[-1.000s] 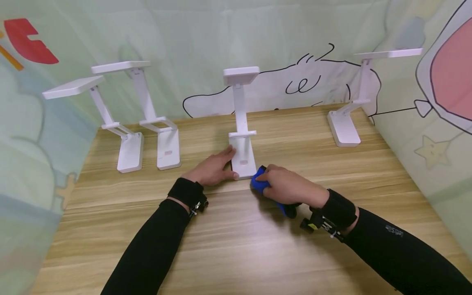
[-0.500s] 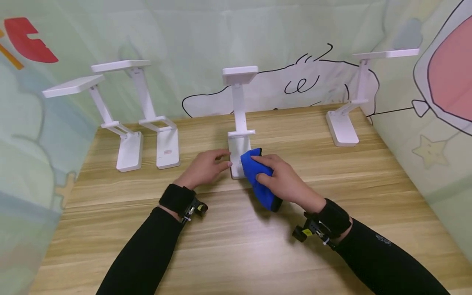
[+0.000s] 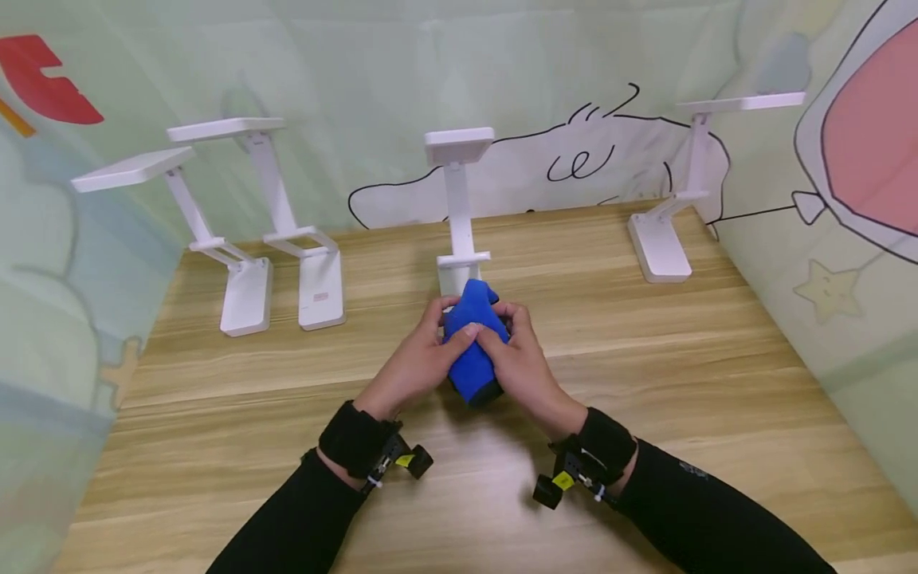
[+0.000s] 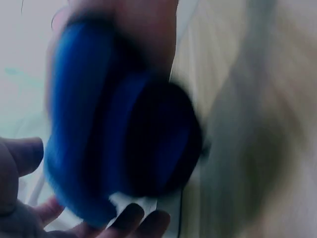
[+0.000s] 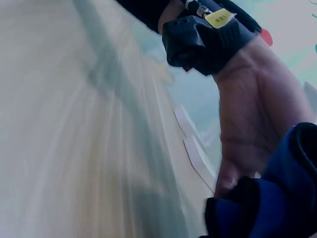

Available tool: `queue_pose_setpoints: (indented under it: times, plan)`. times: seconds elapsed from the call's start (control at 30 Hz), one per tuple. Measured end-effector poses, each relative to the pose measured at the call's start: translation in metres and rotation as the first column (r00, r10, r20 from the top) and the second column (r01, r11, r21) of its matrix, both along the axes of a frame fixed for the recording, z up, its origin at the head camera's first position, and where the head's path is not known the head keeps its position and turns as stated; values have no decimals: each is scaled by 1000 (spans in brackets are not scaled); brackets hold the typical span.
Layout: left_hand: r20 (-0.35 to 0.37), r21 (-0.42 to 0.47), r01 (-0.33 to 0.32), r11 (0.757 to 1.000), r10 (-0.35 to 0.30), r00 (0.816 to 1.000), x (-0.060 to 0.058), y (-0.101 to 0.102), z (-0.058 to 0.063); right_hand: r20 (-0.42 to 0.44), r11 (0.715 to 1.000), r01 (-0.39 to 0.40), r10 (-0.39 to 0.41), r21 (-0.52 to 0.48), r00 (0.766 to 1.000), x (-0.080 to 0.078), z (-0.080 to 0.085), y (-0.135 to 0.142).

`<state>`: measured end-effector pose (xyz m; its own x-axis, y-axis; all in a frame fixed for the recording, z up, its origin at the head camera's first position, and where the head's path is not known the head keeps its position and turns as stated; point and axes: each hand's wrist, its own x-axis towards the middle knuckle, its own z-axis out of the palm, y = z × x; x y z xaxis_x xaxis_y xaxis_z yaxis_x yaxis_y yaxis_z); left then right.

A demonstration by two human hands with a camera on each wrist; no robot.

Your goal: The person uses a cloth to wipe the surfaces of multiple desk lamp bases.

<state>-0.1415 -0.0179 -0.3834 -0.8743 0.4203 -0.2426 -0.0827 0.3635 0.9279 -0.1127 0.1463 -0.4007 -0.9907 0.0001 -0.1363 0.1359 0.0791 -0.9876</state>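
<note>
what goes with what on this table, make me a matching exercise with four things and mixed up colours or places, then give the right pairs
Things
1. cloth
2. far-right desk lamp
3. left wrist strap
4. tabletop

Colours and places
A. black, worn just above the left hand
B. wood-grained, under all the lamps
C. mostly blue, between the left hand and the right hand
D. white, standing nearest the pink balloon on the backdrop

Pairs: 1-C, 2-D, 3-A, 4-B
</note>
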Motion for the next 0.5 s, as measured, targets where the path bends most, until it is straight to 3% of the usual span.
queue_pose_setpoints:
  times: [0.17,0.33,0.37,0.4,0.5]
  plan:
    - [-52,30,11,1000,-9,999,8,1,2,52,981,52,-43,-185,998,4,3,-15]
    - [-125,-27,-57,998,53,991,7,-7,7,61,889,-80,119,-450,991,10,8,-20]
    - [-144,-48,-73,996,66,987,5,-10,8,47,875,-121,162,-469,986,10,9,-19]
    - [-155,-75,-89,993,77,985,4,-13,10,34,880,-162,197,-447,980,10,9,-18]
    - [-205,-177,-109,978,72,976,-1,-25,14,-1,923,-253,264,-291,964,5,6,-6]
